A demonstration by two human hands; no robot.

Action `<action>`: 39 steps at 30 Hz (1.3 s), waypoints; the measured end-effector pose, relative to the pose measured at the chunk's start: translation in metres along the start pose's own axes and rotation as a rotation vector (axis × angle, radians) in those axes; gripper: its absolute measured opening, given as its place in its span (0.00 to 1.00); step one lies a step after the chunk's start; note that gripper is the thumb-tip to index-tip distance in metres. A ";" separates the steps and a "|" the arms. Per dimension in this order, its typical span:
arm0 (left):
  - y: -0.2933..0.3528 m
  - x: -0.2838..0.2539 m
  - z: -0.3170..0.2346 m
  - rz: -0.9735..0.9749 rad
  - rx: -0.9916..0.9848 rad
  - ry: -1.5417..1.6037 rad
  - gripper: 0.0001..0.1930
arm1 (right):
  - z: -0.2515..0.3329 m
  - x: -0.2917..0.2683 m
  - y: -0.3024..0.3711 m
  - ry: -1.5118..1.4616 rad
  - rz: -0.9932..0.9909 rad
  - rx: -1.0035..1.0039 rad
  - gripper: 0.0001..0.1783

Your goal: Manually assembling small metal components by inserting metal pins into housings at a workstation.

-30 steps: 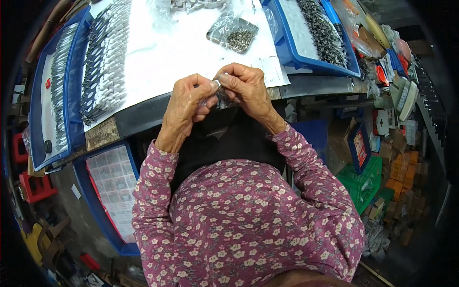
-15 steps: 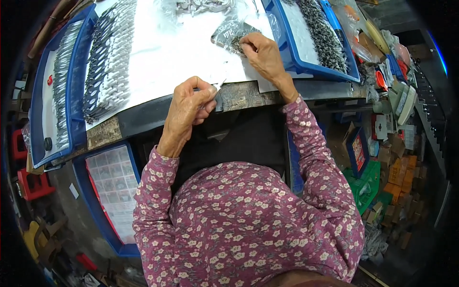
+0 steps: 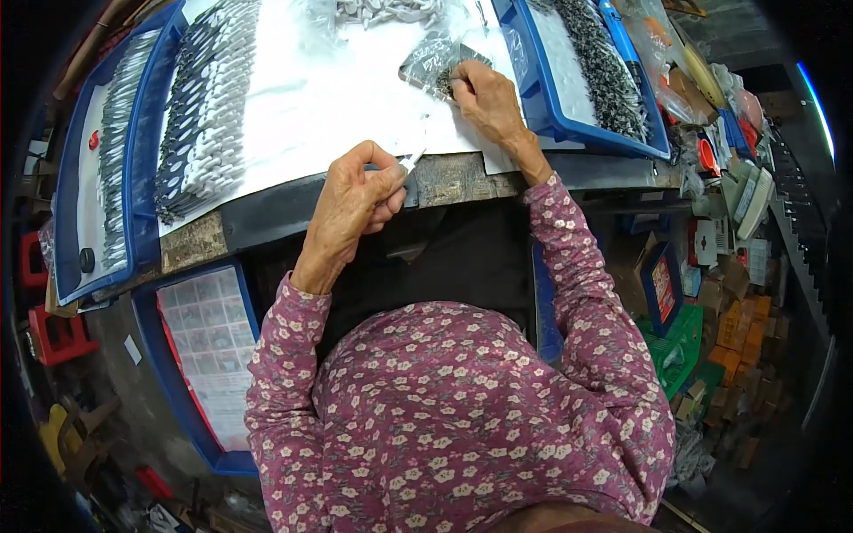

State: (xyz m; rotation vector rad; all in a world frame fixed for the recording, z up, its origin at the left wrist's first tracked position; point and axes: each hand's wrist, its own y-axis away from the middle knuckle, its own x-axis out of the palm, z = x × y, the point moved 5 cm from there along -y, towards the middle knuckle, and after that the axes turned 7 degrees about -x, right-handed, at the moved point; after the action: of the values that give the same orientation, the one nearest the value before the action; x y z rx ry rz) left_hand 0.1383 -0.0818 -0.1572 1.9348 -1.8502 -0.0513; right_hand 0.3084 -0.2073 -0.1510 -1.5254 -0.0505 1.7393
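Up at the bench edge, a small white part (image 3: pixel 410 161) sits pinched in the left hand (image 3: pixel 354 197). Further back, the right hand (image 3: pixel 484 96) seemingly closes its fingers on a clear bag of small dark parts (image 3: pixel 433 60), beside a blue tray (image 3: pixel 582 80).

The hands, joined a second ago over the desk edge (image 3: pixel 462 182) around one small metal part (image 3: pixel 410 161), are now apart. The right hand (image 3: pixel 484 98) has left that part and reaches forward, its fingertips resting on the clear bag of small dark pieces (image 3: pixel 434 64) beside the blue tray (image 3: pixel 569 133). The left hand (image 3: pixel 355 200) alone keeps the part in its grip, slightly lower than before.
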 end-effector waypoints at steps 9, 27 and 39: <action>-0.003 0.001 -0.001 0.039 0.013 0.085 0.05 | -0.001 -0.012 0.003 -0.798 -0.039 0.365 0.07; -0.008 -0.003 -0.003 -0.166 0.189 -0.193 0.04 | 0.092 -0.025 0.025 -0.677 -0.024 -0.012 0.07; -0.003 0.003 -0.011 -0.333 0.409 -0.560 0.04 | 0.104 -0.024 0.028 -0.456 -0.110 -0.077 0.12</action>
State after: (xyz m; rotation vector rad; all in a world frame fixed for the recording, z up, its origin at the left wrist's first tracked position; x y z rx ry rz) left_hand 0.1450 -0.0813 -0.1475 2.7197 -1.9532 -0.3812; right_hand 0.2043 -0.1918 -0.1176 -1.1262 -0.4284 1.9795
